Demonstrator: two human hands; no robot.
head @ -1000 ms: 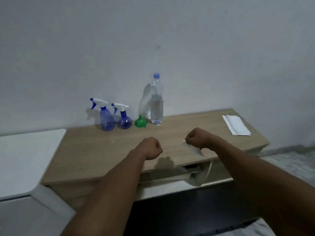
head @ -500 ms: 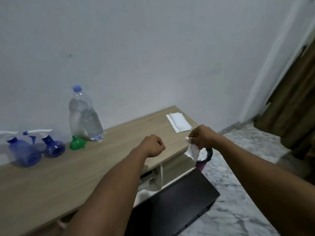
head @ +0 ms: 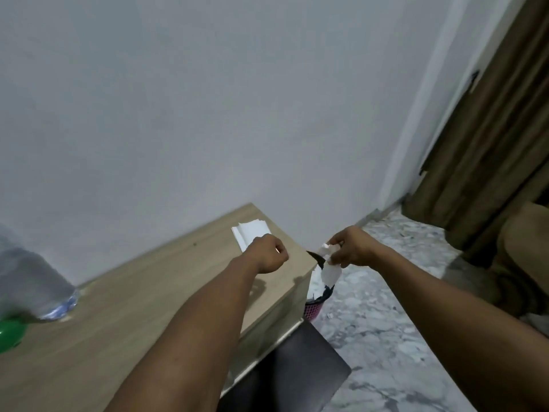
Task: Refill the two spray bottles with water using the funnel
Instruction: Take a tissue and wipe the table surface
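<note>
Wastebasket (head: 315, 304), pink mesh with a dark liner, stands on the marble floor (head: 386, 337) just beside the worktop's (head: 124, 316) right end; crumpled white paper shows inside it. Water bottle (head: 32, 286), clear plastic, blurred, sits at the left edge of the worktop; how much water it holds cannot be told. Green funnel (head: 7, 336) lies touching or just beside its base, mostly cut off. Stack of white tissues (head: 252, 233) rests at the worktop's far right corner.

Right hand (head: 349, 248) has its grip pinched on a crumpled white tissue (head: 329, 267), held over the basket's mouth. Left hand (head: 269, 253) is a clenched fist above the worktop edge, holding nothing visible.

Against half a second ago: camera has swung right, so both spray bottles are out of frame and only the bottle and funnel remain. The tissue has moved from the worktop edge to directly above the basket.
</note>
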